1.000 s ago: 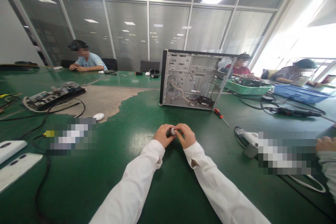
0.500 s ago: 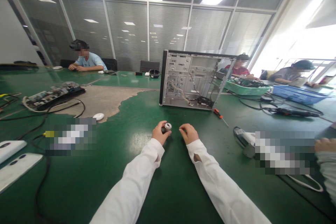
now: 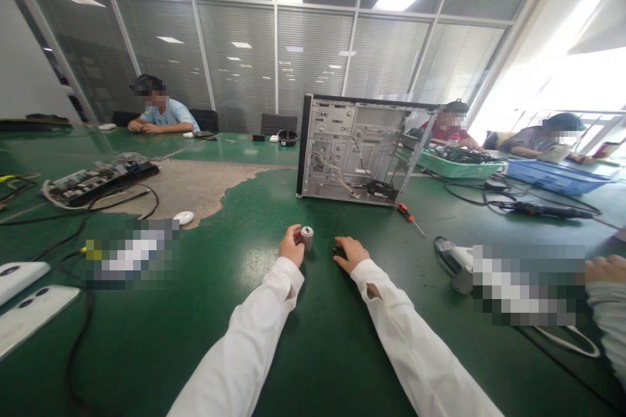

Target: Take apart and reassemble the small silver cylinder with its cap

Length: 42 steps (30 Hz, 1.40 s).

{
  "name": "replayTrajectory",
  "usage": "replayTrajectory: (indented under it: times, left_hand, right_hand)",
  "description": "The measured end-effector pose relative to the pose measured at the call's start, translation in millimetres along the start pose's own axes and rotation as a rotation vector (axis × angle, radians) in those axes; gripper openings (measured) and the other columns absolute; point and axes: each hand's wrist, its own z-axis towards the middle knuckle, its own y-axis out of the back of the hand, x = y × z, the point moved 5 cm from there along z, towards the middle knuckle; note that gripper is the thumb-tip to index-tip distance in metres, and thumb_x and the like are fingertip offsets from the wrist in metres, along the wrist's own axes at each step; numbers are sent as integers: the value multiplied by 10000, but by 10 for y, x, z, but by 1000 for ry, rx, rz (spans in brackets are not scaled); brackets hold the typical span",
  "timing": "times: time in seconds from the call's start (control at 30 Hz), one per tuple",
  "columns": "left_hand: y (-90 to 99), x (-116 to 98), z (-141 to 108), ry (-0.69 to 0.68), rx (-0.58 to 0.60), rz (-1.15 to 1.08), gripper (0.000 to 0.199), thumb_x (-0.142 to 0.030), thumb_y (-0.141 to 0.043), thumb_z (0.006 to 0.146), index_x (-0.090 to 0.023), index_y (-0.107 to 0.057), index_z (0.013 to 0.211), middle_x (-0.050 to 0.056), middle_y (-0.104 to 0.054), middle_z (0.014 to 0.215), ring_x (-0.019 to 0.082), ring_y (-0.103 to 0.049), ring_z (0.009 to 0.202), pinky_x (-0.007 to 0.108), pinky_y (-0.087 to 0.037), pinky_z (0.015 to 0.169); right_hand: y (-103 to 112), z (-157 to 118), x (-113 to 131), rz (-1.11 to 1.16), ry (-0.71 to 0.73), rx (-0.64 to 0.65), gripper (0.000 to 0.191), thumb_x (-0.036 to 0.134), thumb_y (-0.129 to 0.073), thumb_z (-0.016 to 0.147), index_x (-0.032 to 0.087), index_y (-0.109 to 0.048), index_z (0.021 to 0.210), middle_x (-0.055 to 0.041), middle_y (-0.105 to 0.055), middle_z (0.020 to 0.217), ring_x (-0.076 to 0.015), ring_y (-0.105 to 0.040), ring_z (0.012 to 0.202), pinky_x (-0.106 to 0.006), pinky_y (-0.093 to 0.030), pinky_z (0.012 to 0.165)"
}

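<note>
My left hand (image 3: 292, 248) is curled against the left side of a small grey can-like cylinder (image 3: 308, 239), which stands upright with a dark spot on its pale top. Its fingers touch the can, partly hidden behind it. To the right, my right hand (image 3: 351, 253) is low over the green tabletop, thumb and fingers apart. A tiny dark spot shows between those fingertips, too small to make out. Beyond both hands, an opened computer case (image 3: 357, 150) stands with its bare metal inside and loose wires facing me.
A red-handled screwdriver (image 3: 405, 212) lies by the case. Green (image 3: 462, 168) and blue (image 3: 557, 176) baskets stand at right, near cables. A power strip (image 3: 98, 182) and white phone-like devices (image 3: 36, 316) lie at left. Several people sit around; a neighbour's hand (image 3: 606, 267) is at far right.
The can and my left hand have shifted slightly left, and more of the can's side shows. My right hand has moved down, and its pinched fingertips have parted.
</note>
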Motion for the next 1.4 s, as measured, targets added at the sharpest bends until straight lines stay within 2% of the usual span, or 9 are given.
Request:
replayTrajectory:
  times: [0.13,0.3,0.5,0.77,0.97,1.17,1.3,1.4]
  left_hand:
    - [-7,10,0,8,15,-16,520,106,-379,499,-178,-486,921,40,-602,895,129,-571,828,298,-432,809]
    - [-6,-9,-3,31,12,-47,530,122,-372,496,-176,-493,917,33,-610,870,127,-578,818,296,-442,790]
    - [-5,7,6,39,14,-53,531,117,-372,491,-170,-502,917,36,-612,876,131,-576,830,297,-435,800]
    - [-5,6,4,48,14,-75,528,120,-366,488,-162,-495,915,42,-608,880,127,-575,825,283,-441,790]
    - [-1,2,2,36,17,-41,510,108,-384,504,-171,-489,918,39,-607,873,133,-576,819,293,-439,787]
    - [24,-6,2,25,-43,-11,509,95,-406,520,-180,-465,944,20,-597,816,122,-573,775,278,-445,762]
    - [47,1,18,36,-90,-46,495,91,-387,529,-151,-442,956,24,-582,783,103,-566,727,254,-445,738]
    - [42,16,29,47,-66,-69,502,95,-376,522,-148,-436,957,14,-578,754,91,-563,685,238,-449,704]
  right_hand:
    - [27,-6,-111,-69,-55,10,448,182,-535,641,229,-449,1078,-61,-510,1031,-220,-440,945,-325,-359,680]
    - [72,42,-346,-121,-159,-65,472,17,-402,624,235,-497,1032,-88,-514,1009,-235,-442,933,-340,-355,660]
    - [51,87,-520,-104,-202,-141,391,46,-402,622,246,-577,909,-59,-539,967,-206,-457,900,-310,-362,678]
    - [24,97,-569,-55,-192,-196,329,69,-418,620,233,-614,827,-37,-562,915,-179,-478,862,-278,-369,697]
    - [45,48,-461,-33,-189,-241,319,134,-444,636,221,-576,913,-56,-549,946,-202,-471,869,-305,-373,701]
    - [125,-39,-103,129,47,-407,356,151,-421,653,203,-527,988,-55,-526,988,-198,-457,896,-320,-380,738]
    - [185,-64,-49,174,130,-475,363,141,-418,642,173,-519,989,-66,-540,941,-193,-477,855,-332,-394,742]
    - [246,-83,-16,216,176,-495,348,122,-416,636,162,-525,964,-67,-551,893,-181,-492,812,-331,-402,746]
